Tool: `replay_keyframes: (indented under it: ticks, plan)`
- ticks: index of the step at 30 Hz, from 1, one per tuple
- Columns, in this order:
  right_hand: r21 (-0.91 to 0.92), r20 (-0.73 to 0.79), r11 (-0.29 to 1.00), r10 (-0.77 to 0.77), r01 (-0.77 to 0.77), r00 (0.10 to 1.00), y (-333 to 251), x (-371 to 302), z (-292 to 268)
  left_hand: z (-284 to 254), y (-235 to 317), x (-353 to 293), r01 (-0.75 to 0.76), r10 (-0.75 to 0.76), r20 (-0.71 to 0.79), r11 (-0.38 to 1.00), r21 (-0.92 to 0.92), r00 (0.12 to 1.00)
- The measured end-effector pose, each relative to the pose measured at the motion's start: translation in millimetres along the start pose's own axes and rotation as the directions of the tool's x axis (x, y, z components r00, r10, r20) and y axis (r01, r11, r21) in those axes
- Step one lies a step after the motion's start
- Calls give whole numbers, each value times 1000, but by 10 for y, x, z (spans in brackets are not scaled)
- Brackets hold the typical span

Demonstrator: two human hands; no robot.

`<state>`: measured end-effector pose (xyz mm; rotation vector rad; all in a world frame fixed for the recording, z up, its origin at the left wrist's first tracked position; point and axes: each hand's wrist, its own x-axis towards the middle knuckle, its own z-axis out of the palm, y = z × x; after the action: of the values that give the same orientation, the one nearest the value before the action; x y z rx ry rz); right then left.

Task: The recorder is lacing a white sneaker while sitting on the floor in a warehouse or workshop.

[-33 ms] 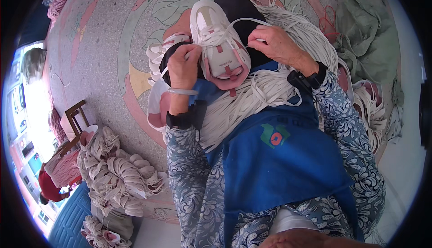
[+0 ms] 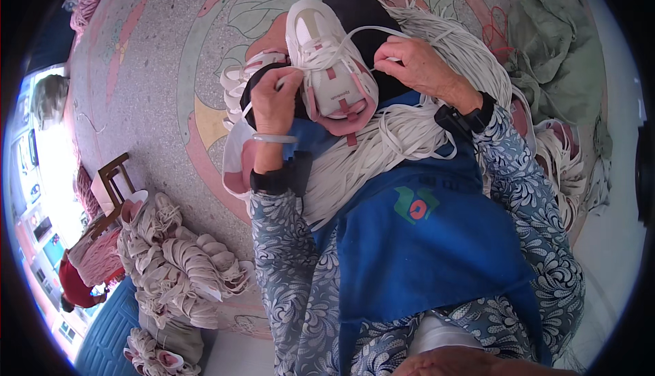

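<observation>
A white and pink sneaker (image 2: 341, 96) rests on my lap, toe pointing away and its pink heel collar toward me. White shoelace (image 2: 379, 29) runs through its upper eyelets and loops out to the right. My left hand (image 2: 274, 103), just left of the shoe's opening, is closed in a pinch on one lace end, part of which shows below the fingers. On the shoe's right side, my right hand (image 2: 416, 67) pinches the other end of the lace between thumb and fingers. A thick bundle of loose white laces (image 2: 382, 141) lies across my lap below the shoe.
More white and pink sneakers (image 2: 239, 83) stand left of my leg. Several piled laced sneakers (image 2: 177, 257) lie at lower left, near a wooden stool (image 2: 116, 178). Shoes (image 2: 561, 164) and a grey-green cloth (image 2: 552, 55) are at right. A person in red (image 2: 78, 280) is at far left.
</observation>
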<state>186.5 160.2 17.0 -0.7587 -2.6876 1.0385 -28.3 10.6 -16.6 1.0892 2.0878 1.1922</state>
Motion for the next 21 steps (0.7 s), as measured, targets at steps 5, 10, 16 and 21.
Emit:
replay_keyframes:
  ticks: [5, 10, 16, 21]
  plan:
    - [-83, -1, 995, -62, 62, 998, 141, -35, 66, 82, 44, -76, 6, -2, -91, 999, 38, 996]
    - [-118, 3, 988, -105, 104, 995, 160, -1, 91, 116, 43, -98, -160, 178, -121, 976, 145, 977]
    - [128, -169, 987, -73, 95, 983, -25, 123, 74, 133, 79, -113, -232, 258, -168, 959, 164, 951]
    - [98, -170, 986, -118, 136, 978, -51, 173, 170, 131, 86, -104, -221, 256, -118, 943, 250, 959]
